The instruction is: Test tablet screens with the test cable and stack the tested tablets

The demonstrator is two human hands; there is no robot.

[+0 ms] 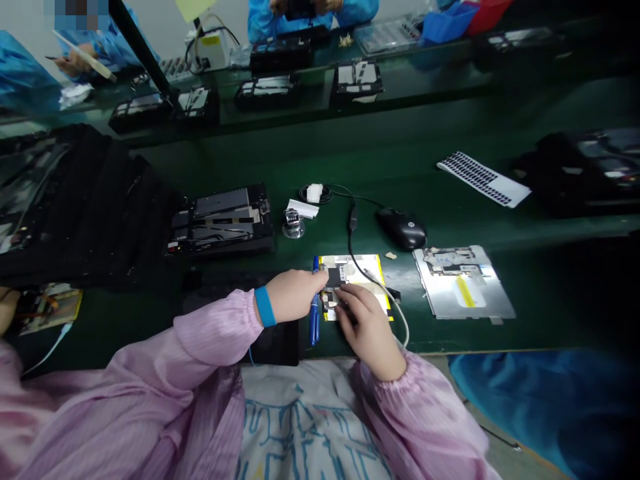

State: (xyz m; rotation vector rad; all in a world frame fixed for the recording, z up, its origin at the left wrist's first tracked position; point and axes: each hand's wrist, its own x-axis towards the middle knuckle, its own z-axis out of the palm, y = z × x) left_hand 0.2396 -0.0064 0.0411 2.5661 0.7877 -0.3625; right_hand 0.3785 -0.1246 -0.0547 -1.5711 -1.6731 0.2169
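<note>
Left hand (295,295), curled, rests its fingertips on a yellow-edged board (363,265) at the green table's (300,163) near edge, grip unclear. Right hand (370,323), half-open, presses the board's dark middle. A blue pen (314,321) lies alongside. Beyond are a black mouse (403,229), a silver plate (463,283) and a co-worker's blue sleeve (260,23).

mouse (401,227): glossy black plastic | plate (463,283): matt metal | sleeve (210,333): ribbed cloth

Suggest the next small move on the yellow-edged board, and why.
Probably press the black component down flat with the left hand while the right hand steadies the yellow-edged board. Both hands' fingertips meet at that component, and the blue pen lies along the board's left edge, out of the way.
</note>
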